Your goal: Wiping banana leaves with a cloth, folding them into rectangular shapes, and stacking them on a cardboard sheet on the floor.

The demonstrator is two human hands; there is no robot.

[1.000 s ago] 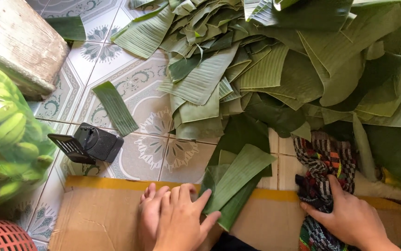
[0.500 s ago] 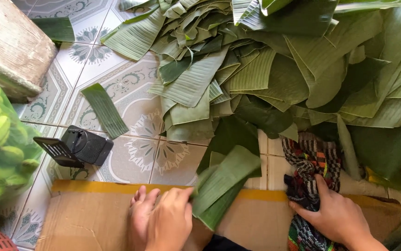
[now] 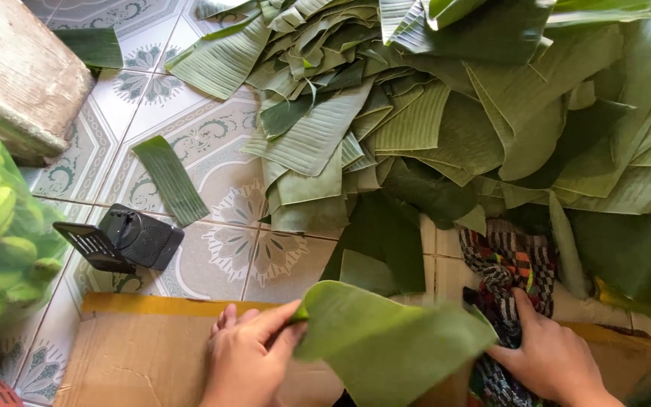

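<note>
A curled banana leaf piece (image 3: 389, 343) is lying over the cardboard sheet (image 3: 144, 354), its left edge being pinched by the left hand (image 3: 250, 358), while the right hand (image 3: 548, 354) is pressing down, fingers closed, on the checkered cloth (image 3: 506, 264) beside the leaf pile (image 3: 446, 105).

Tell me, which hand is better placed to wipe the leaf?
Probably the right hand: it already rests on the checked cloth, while the left hand pinches the banana leaf edge over the cardboard.
</note>
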